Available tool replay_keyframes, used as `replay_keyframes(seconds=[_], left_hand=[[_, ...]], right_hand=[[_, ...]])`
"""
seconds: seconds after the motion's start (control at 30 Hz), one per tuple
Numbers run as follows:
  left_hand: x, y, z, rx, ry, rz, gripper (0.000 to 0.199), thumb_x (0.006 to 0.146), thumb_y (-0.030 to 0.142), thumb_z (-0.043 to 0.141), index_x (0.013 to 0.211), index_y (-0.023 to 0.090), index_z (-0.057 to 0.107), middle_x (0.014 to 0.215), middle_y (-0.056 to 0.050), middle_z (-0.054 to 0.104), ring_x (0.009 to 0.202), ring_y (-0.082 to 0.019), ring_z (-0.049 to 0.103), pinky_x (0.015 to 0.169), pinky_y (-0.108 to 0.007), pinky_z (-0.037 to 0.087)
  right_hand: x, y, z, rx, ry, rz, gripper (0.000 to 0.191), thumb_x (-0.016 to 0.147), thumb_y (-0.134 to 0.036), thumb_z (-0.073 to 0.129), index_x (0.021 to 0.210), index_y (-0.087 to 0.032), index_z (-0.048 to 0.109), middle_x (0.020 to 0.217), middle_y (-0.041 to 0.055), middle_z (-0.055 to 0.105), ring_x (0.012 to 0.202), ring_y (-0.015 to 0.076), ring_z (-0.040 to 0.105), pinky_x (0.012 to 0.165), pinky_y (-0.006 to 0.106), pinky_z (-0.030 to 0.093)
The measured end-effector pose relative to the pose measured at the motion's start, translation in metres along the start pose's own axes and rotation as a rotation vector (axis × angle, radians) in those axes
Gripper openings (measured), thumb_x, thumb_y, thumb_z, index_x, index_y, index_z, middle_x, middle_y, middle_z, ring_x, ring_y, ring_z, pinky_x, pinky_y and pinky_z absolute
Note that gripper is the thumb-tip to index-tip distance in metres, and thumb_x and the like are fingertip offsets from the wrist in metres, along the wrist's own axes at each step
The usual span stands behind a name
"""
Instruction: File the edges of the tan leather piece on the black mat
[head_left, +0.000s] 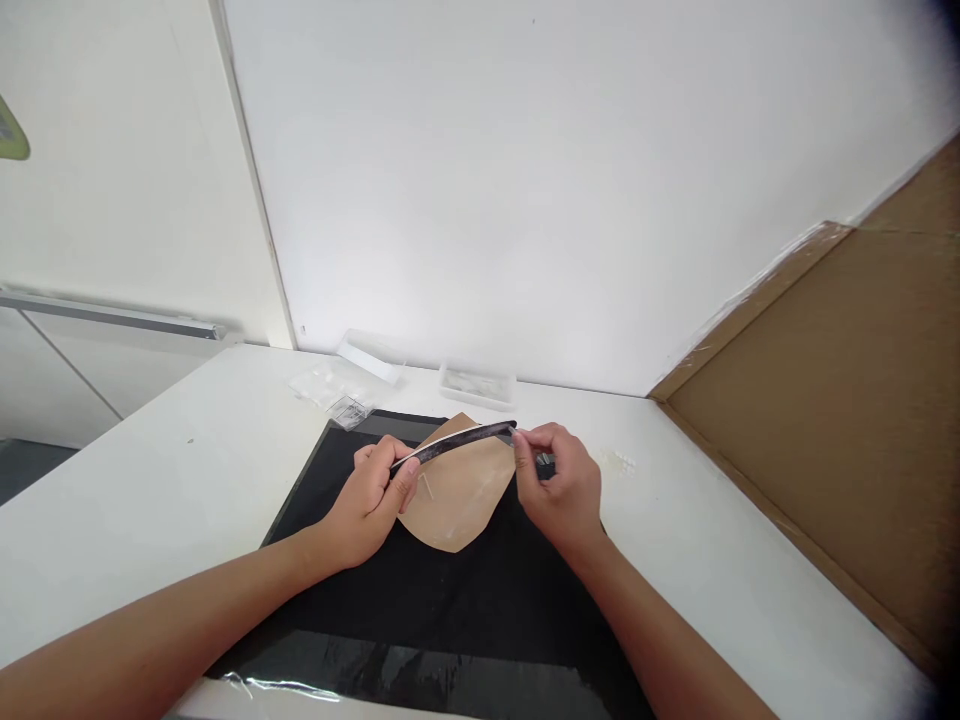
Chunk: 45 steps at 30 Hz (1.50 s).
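My left hand [381,492] is closed around the left end of a dark, slightly curved strip [469,436] with a pale upper edge. The strip is held up at a slant over a tan sheet [457,505]. At the strip's right tip, the thumb and finger of my right hand [559,478] are pinched together. A small thin thing seems to be between them, too small to name. A short pale stick-like piece [427,487] shows on the tan sheet, near my left thumb. Under it all lies a black mat [450,605].
A clear shallow box [478,386] with small pieces inside stands at the back. Clear plastic packaging [341,385] lies left of it. Small white bits [619,463] lie to the right. A brown cardboard panel [832,420] borders the table's right side; a white wall [480,190] stands behind.
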<state>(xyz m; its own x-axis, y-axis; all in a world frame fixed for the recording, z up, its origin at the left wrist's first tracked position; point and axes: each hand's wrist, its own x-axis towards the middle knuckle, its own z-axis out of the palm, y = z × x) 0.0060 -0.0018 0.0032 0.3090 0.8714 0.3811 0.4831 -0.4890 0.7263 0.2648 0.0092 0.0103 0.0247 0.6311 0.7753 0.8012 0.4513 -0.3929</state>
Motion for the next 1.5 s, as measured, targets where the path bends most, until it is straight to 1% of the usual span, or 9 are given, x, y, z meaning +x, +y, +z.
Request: replay_keyframes(seconds=[0.1,0.2,0.47,0.63,0.77,1.03,1.17,1.3,1.5], left_hand=[[-0.001,0.002,-0.001,0.0,-0.012,0.006,0.034,0.109,0.041,0.034,0.083,0.023,0.047,0.07,0.004,0.057,0.072,-0.017,0.052,0.09,-0.038,0.038],[-0.002,0.002,-0.001,0.001,-0.042,0.024,0.034,0.109,0.041,0.033,0.084,0.023,0.047,0.071,0.004,0.057,0.072,-0.017,0.052,0.091,-0.038,0.039],[-0.003,0.001,0.0,0.0,-0.083,0.047,0.032,0.11,0.04,0.031,0.087,0.024,0.047,0.073,0.003,0.057,0.075,-0.018,0.052,0.092,-0.04,0.039],[-0.002,0.001,-0.001,0.006,-0.077,0.058,0.033,0.11,0.038,0.031,0.085,0.024,0.046,0.073,0.004,0.057,0.075,-0.018,0.052,0.093,-0.04,0.038],[-0.003,0.0,0.0,0.013,-0.089,0.053,0.033,0.11,0.04,0.032,0.086,0.024,0.047,0.074,0.003,0.057,0.076,-0.018,0.052,0.091,-0.039,0.039],[-0.002,0.001,0.0,0.019,-0.109,0.056,0.03,0.11,0.039,0.032,0.09,0.024,0.048,0.075,0.003,0.057,0.076,-0.018,0.053,0.091,-0.04,0.039],[-0.002,0.0,0.0,0.019,-0.114,0.045,0.032,0.11,0.041,0.03,0.089,0.024,0.047,0.073,0.003,0.056,0.075,-0.019,0.052,0.092,-0.04,0.038],[-0.002,0.0,0.002,0.011,-0.114,0.043,0.032,0.109,0.04,0.031,0.086,0.024,0.047,0.074,0.003,0.056,0.074,-0.019,0.052,0.091,-0.04,0.038],[-0.002,0.001,0.002,0.002,-0.115,0.052,0.029,0.11,0.038,0.032,0.09,0.024,0.048,0.073,0.004,0.056,0.075,-0.019,0.052,0.09,-0.039,0.037]], right_hand=[[-0.004,-0.006,0.007,-0.004,-0.021,-0.082,0.008,0.098,-0.025,0.059,0.091,-0.022,0.059,0.075,-0.0002,0.063,0.069,0.0172,0.06,0.074,0.035,0.046],[-0.005,-0.007,0.009,-0.005,-0.03,-0.091,0.009,0.099,-0.024,0.059,0.09,-0.022,0.057,0.071,-0.0021,0.059,0.065,0.0161,0.057,0.073,0.035,0.044],[-0.009,-0.02,0.012,0.003,-0.111,-0.12,0.012,0.1,-0.027,0.058,0.088,-0.022,0.059,0.071,-0.002,0.063,0.065,0.0157,0.059,0.073,0.035,0.043],[-0.004,-0.008,0.007,-0.073,-0.027,0.018,0.016,0.099,-0.035,0.059,0.089,-0.023,0.062,0.073,0.0011,0.067,0.068,0.0188,0.062,0.075,0.036,0.046],[0.0,0.0,0.003,-0.051,-0.02,0.129,0.021,0.099,-0.04,0.059,0.089,-0.023,0.063,0.08,0.0036,0.071,0.072,0.0208,0.065,0.074,0.036,0.048],[-0.008,-0.029,0.008,0.018,-0.157,-0.042,0.016,0.101,-0.033,0.057,0.089,-0.023,0.064,0.076,0.0002,0.069,0.068,0.0176,0.063,0.074,0.035,0.045],[-0.004,-0.012,0.006,-0.034,-0.103,0.038,0.018,0.099,-0.036,0.059,0.088,-0.023,0.063,0.07,-0.0005,0.066,0.065,0.0181,0.061,0.074,0.036,0.045],[-0.002,0.0,0.004,-0.025,-0.083,0.137,0.02,0.098,-0.04,0.06,0.089,-0.023,0.063,0.076,0.002,0.07,0.07,0.0206,0.064,0.071,0.036,0.046],[-0.008,-0.024,0.008,0.033,-0.194,-0.035,0.016,0.1,-0.034,0.057,0.09,-0.024,0.064,0.077,0.0003,0.069,0.069,0.0186,0.063,0.074,0.036,0.045]])
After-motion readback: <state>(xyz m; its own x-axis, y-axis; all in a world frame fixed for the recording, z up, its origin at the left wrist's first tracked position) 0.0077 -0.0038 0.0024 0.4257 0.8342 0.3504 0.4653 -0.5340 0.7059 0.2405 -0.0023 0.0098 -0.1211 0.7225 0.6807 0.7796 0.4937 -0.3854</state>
